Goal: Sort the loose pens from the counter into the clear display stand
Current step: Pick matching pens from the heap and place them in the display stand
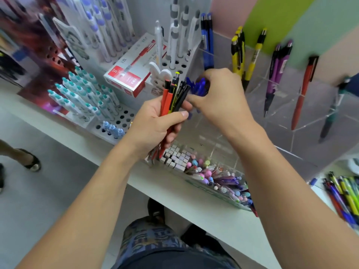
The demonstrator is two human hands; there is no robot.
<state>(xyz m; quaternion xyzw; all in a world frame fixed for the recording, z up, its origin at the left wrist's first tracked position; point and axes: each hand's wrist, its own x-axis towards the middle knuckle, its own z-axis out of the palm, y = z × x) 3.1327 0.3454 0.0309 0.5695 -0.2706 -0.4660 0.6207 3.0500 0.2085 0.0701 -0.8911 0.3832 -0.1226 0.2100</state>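
My left hand (155,125) grips a bundle of red, black and yellow pens (173,96), tips down, above the counter's front. My right hand (219,94) is curled round a few blue pens (200,87) just right of the bundle, over the clear display stand (287,117). The stand's compartments hold blue pens (208,45), yellow pens (239,53), purple pens (275,74) and a red pen (303,90), each group upright. A pile of loose pens (343,195) lies on the counter at the far right.
White perforated racks with teal-capped markers (83,94) and white pens (174,39) stand at the left and back. A red-and-white pen box (130,72) lies between them. A clear tray of pastel pens and erasers (213,177) sits at the counter's front edge (194,206). Another person's foot (29,160) is at the left.
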